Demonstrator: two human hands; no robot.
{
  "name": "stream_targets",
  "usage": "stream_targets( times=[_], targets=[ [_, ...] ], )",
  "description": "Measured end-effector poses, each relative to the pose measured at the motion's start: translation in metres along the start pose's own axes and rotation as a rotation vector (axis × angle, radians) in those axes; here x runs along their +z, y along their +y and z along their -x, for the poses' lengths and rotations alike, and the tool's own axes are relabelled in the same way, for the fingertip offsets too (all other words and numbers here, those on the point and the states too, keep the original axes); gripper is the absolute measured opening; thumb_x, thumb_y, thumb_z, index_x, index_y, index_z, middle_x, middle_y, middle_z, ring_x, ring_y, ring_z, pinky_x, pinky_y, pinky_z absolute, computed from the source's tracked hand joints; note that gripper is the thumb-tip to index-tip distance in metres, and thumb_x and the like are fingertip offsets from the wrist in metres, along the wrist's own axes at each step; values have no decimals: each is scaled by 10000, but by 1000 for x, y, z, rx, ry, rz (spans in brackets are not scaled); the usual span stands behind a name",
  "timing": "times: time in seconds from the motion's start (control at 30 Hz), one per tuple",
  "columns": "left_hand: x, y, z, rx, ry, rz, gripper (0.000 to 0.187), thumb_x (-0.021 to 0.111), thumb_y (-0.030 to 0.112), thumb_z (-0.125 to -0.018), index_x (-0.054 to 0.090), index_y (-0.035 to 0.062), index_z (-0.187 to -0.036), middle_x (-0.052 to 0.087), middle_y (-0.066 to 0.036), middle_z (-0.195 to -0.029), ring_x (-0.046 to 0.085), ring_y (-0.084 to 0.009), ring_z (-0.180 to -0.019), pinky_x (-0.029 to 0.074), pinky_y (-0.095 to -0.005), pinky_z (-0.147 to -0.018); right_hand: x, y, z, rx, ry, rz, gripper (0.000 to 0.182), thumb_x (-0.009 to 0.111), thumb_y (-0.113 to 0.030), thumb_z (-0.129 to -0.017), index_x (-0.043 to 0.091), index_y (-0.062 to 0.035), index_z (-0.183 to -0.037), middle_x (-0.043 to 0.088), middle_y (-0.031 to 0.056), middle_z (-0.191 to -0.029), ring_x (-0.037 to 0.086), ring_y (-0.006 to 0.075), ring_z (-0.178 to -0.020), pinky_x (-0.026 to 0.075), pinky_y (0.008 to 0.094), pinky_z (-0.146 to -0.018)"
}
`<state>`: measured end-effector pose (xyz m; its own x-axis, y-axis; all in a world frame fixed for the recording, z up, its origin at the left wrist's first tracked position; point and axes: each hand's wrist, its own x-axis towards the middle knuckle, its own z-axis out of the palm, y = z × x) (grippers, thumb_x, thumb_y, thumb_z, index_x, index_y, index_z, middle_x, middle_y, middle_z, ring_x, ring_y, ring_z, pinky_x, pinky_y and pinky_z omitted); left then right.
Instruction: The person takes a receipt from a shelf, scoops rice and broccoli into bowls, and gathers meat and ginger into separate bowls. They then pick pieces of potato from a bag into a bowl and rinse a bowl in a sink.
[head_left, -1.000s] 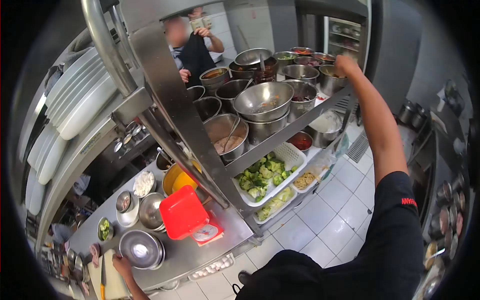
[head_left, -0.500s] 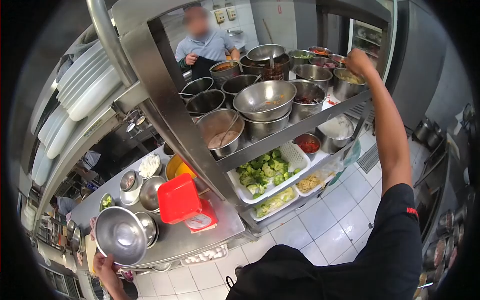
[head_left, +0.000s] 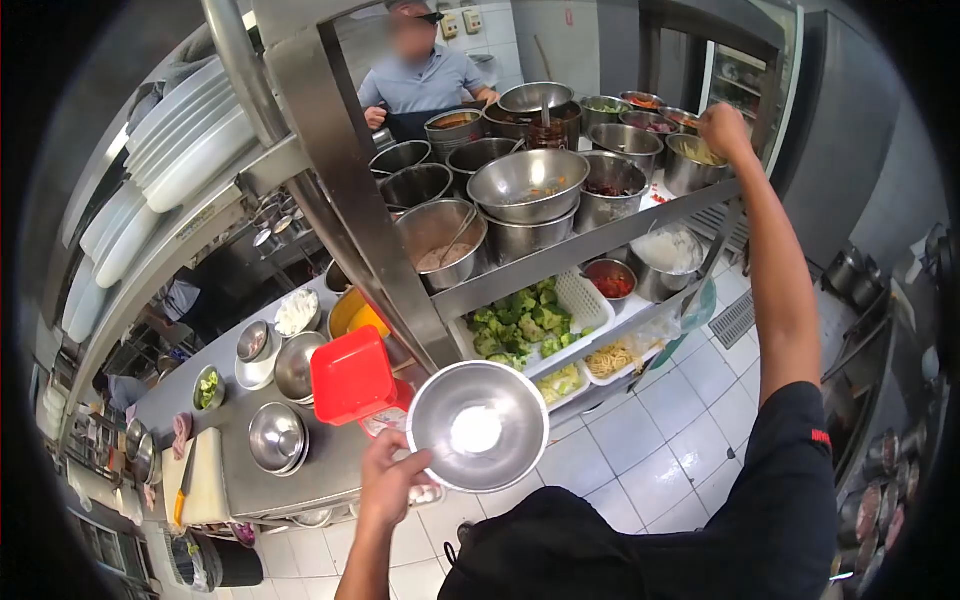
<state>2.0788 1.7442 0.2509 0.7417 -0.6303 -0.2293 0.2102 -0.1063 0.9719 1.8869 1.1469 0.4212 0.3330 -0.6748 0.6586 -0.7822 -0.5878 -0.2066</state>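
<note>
My left hand [head_left: 392,470] grips the rim of a steel mixing bowl [head_left: 425,425], thumb at its edge. The bowl is held in the air over the floor, in front of the shelf rack, and only a bright reflection shows inside it. My right hand [head_left: 724,130] is stretched to the upper shelf's far right, over a steel pot [head_left: 692,178] with pale yellow shreds. Its fingers look curled together; whatever they hold is hidden. Just beside that hand is a small bowl of orange food [head_left: 681,119].
Steel pots [head_left: 525,236] crowd the upper shelf, with a broccoli basket [head_left: 590,305] below. On the left counter are a red scale tray [head_left: 350,372], stacked bowls [head_left: 276,437] and a knife [head_left: 184,485] on a cutting board [head_left: 207,480]. Another person [head_left: 425,82] stands behind the rack.
My left hand has carried the steel bowl from over the left counter rightward to the front of the rack. My right hand has shifted slightly at the pot. The other person has moved a little.
</note>
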Motion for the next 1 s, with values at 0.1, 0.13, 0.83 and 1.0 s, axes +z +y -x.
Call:
stream_targets(
  times=[0.1,0.13,0.83,1.0],
  targets=[
    [39,-9,-10,-14,-94,35,167,620,-61,-766,490,8,-843,560,-140,-945,635,-217,-696,580,-315,-528,-11,1,13,66,53,-144,242,669,-217,-762,705,-38,-920,672,192,-856,663,336,-818,515,380,-718],
    [52,-14,-17,-35,-120,58,167,621,-55,-765,484,9,-835,555,-136,-937,634,-222,-710,585,-323,-539,-18,-2,22,72,98,-219,254,666,-218,-773,700,-34,-944,679,177,-844,669,298,-801,514,362,-709],
    [-93,-41,33,-76,45,157,180,653,8,-758,547,45,-899,538,-48,-860,618,-155,-744,553,-288,-540,-59,-330,403,-396,-516,-991,83,641,68,-742,625,38,-817,612,114,-763,561,179,-600,445,258,-563],
    [-245,-21,84,128,566,419,154,618,-28,-783,519,54,-868,600,-68,-864,630,-191,-734,569,-331,-575,-46,-405,416,-409,-480,-1144,81,651,71,-733,630,35,-803,612,115,-760,578,178,-616,460,259,-568]
  ],
)
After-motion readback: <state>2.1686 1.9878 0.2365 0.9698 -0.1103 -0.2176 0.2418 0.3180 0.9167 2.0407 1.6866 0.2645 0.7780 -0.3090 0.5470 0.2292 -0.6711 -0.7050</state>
